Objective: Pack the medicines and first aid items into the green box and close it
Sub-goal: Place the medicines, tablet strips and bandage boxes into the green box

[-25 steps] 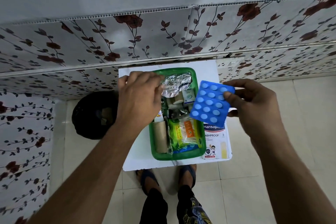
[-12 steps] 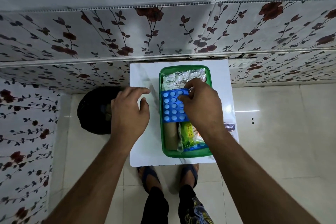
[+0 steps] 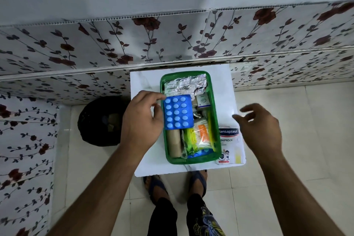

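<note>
The green box (image 3: pixel 214 101) stands open on a small white table (image 3: pixel 145 157). Inside lie a blue blister pack of pills (image 3: pixel 177 112), a silver foil strip (image 3: pixel 186 84) at the far end, a brown bandage roll (image 3: pixel 174 144), a yellow-orange packet (image 3: pixel 199 136) and a small white carton (image 3: pixel 203 100). My left hand (image 3: pixel 142 119) rests at the box's left wall, fingertips touching the blister pack's corner. My right hand (image 3: pixel 258 127) hovers to the right of the box with fingers spread, holding nothing. A Hansaplast plaster box (image 3: pixel 229 145) lies on the table beside the green box, partly under my right hand.
A black waste bin (image 3: pixel 99 120) stands on the floor left of the table. A floral-patterned wall (image 3: pixel 172 40) runs right behind the table. My sandalled feet (image 3: pixel 176 184) are on the tiled floor at the table's front edge.
My right hand laid the blue blister pack in the box, let go and drew back to the right, uncovering the Hansaplast box. My left hand shifted to the box's left wall.
</note>
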Available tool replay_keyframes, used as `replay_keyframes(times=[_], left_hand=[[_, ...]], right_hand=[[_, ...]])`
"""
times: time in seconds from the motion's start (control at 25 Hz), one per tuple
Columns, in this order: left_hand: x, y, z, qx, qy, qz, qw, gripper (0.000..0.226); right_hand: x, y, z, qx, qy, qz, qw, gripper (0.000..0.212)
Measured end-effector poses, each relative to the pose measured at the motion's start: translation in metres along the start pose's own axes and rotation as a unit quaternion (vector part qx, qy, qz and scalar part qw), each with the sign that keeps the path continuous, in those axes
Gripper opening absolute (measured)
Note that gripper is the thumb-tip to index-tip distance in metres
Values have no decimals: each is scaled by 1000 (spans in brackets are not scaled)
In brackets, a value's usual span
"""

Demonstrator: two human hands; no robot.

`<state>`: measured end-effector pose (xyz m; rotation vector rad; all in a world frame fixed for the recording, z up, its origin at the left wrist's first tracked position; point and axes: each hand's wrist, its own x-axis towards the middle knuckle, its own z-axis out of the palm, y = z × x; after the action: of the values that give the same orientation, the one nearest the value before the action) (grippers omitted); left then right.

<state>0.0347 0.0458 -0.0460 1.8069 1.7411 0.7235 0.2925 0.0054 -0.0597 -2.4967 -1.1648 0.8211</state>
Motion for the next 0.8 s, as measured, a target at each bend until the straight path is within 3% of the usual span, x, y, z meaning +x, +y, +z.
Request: replay_keyframes(times=[0.08,0.16,0.56,0.68,0.8], left_hand=[[-1,21,9,-18,-24,26,999,25],[-3,40,21,-32,-50,54,997,24],[-6,86,65,-42,-133,94,986,24],[-5,98,63,-70,-209,41,975,31],[-5,107,54,-152,-301,-60,940,50]], right_hand=[[-1,38,8,-84,-90,52,991,58],[-6,59,24,-96,-122,68,986,73],[4,79,1,136,-73,115,981,16],[0,62,-33,288,-72,104,949,14],[-10,22,-55,359,-141,45,922,9]])
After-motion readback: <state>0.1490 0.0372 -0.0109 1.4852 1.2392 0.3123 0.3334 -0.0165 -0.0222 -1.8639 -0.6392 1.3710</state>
